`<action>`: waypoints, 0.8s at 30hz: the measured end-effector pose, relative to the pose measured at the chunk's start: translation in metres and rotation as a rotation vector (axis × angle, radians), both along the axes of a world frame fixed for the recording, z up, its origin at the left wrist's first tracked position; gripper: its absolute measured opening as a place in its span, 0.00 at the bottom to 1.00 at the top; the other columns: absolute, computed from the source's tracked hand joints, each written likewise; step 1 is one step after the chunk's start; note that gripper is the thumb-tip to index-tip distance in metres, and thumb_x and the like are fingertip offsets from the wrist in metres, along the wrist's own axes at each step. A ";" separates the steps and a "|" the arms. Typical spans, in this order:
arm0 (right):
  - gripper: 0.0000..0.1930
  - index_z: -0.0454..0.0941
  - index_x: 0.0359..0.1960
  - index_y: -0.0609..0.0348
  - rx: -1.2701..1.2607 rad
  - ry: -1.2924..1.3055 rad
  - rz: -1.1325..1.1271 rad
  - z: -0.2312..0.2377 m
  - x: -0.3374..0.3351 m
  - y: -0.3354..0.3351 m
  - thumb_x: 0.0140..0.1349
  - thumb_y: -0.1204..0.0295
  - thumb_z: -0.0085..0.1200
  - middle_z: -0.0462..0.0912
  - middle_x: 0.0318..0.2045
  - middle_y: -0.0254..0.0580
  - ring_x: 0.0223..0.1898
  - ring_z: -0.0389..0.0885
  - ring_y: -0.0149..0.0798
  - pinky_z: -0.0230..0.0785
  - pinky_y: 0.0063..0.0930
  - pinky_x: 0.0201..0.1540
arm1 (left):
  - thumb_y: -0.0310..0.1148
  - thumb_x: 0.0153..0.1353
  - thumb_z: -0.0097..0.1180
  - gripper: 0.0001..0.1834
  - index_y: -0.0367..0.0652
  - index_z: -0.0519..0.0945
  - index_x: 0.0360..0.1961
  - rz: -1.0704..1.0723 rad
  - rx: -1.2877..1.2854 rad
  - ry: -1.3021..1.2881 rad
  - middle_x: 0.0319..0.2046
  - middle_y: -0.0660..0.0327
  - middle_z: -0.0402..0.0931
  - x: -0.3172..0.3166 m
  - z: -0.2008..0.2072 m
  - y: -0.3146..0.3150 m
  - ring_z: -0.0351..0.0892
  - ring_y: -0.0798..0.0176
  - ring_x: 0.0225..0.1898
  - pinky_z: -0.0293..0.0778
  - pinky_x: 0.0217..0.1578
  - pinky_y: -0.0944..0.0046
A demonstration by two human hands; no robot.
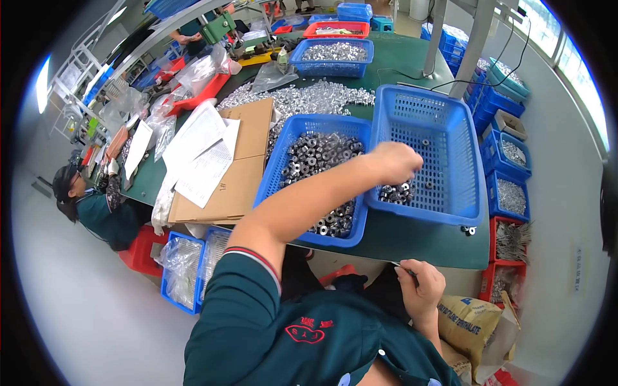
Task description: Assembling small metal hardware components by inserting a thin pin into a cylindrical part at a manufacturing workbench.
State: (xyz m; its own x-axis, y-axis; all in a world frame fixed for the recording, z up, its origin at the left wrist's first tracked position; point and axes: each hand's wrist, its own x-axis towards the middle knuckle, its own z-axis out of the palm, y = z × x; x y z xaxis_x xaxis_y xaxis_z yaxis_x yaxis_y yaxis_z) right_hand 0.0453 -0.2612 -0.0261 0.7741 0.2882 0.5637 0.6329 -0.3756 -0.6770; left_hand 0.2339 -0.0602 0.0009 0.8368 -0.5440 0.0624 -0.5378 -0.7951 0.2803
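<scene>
My left hand [394, 162] reaches across into the right blue basket [450, 122], fingers closed just above a small heap of metal rings [396, 192] in its near left corner; what it pinches is hidden. The left blue basket [283, 154] beside it is full of dark metal rings [317, 154]. My right hand [421, 286] stays low near my lap, below the table's front edge, closed on a thin metal rod [402, 267].
A flat cardboard sheet [248, 151] with papers [201, 154] lies left of the baskets. Loose silvery parts [309, 98] are heaped behind. More blue crates [508, 174] stand on the floor at right. Another person [96, 206] sits at the left.
</scene>
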 end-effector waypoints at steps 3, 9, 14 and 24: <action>0.08 0.79 0.29 0.60 0.003 -0.025 0.032 -0.003 0.002 0.000 0.48 0.82 0.64 0.80 0.22 0.40 0.20 0.76 0.40 0.67 0.29 0.25 | 0.34 0.56 0.56 0.06 0.46 0.82 0.32 0.132 -0.237 -0.180 0.33 0.56 0.81 -0.045 0.031 0.042 0.80 0.49 0.40 0.75 0.39 0.50; 0.08 0.79 0.30 0.58 0.005 -0.007 0.125 -0.005 0.007 0.013 0.49 0.80 0.65 0.78 0.20 0.38 0.19 0.75 0.39 0.65 0.30 0.23 | 0.36 0.54 0.61 0.10 0.43 0.82 0.34 0.184 -0.062 0.164 0.36 0.56 0.79 -0.104 -0.001 0.100 0.79 0.50 0.43 0.75 0.43 0.53; 0.08 0.79 0.30 0.59 -0.010 -0.038 0.139 0.002 0.002 0.023 0.49 0.80 0.65 0.78 0.20 0.38 0.19 0.75 0.39 0.66 0.30 0.23 | 0.41 0.50 0.66 0.14 0.43 0.80 0.33 0.243 0.011 0.170 0.38 0.56 0.77 -0.107 -0.036 0.102 0.76 0.50 0.46 0.73 0.45 0.51; 0.08 0.78 0.29 0.59 -0.022 -0.050 0.124 0.001 -0.004 0.024 0.49 0.80 0.65 0.79 0.20 0.38 0.19 0.75 0.39 0.66 0.30 0.24 | 0.30 0.50 0.64 0.11 0.40 0.77 0.33 0.074 -0.161 0.081 0.32 0.53 0.79 -0.110 -0.037 0.105 0.78 0.47 0.39 0.73 0.42 0.51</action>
